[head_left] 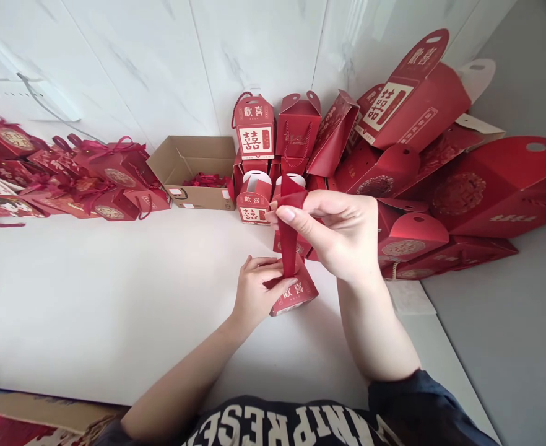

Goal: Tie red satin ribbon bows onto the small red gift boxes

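Note:
A small red gift box (pixel 296 292) with pale Chinese characters stands on the white table in front of me. My left hand (pixel 261 286) is closed on its top, with the thumb in front and the fingers behind. From the top of the box a dark red ribbon (pixel 289 244) runs upward, pulled straight. Its upper part is pinched between the thumb and fingers of my right hand (pixel 331 229), raised above the box. Part of the ribbon folds over at my fingertips. Where the ribbon meets the box, my left fingers partly hide it.
An open cardboard carton (pixel 208 197) holding red ribbons stands against the wall. Finished-looking red boxes (pixel 119 164) with bows are piled at the left. More red boxes (pixel 407 99) are stacked at the right. Another carton (pixel 54 409) shows at the lower left of the white table (pixel 115 279).

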`<action>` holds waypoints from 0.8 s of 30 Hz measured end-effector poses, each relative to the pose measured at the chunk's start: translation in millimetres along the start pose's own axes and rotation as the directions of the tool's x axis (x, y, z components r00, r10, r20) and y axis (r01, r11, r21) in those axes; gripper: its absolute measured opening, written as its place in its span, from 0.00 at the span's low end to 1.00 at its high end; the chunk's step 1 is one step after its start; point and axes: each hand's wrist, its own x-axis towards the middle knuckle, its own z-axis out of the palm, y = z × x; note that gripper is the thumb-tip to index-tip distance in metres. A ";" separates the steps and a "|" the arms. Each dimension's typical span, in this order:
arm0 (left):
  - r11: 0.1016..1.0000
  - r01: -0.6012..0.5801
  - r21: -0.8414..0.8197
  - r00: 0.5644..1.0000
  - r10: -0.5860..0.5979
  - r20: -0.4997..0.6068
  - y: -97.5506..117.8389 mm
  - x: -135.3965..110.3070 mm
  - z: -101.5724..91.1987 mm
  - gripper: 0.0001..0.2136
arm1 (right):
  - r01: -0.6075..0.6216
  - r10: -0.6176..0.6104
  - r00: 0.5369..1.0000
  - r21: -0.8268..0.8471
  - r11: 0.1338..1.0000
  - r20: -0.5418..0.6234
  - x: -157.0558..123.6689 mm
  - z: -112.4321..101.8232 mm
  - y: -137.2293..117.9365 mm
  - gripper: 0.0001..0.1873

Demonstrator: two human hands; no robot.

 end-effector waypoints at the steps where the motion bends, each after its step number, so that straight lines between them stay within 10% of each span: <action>1: 0.999 -0.005 -0.041 1.000 0.005 0.003 -1.6 0.4 0.7 0.04 | -0.011 0.011 1.000 -0.008 1.000 0.008 0.2 -0.4 0.2 0.11; 11: 0.978 0.043 -0.206 0.976 0.003 0.216 -22.5 14.3 -16.8 0.04 | 0.041 -0.052 0.996 -0.163 0.986 -0.067 3.9 -6.1 7.8 0.10; 18: 0.966 -0.176 -0.187 0.754 0.254 0.606 -8.9 61.7 -77.3 0.03 | 0.148 -0.229 0.961 -0.410 0.900 -0.157 -4.5 -23.1 -24.0 0.16; 24: 0.955 -0.099 -0.278 0.636 0.276 0.720 -20.9 82.5 -58.6 0.04 | 0.076 -0.127 0.974 -0.259 0.963 -0.188 -4.6 -20.4 -20.6 0.22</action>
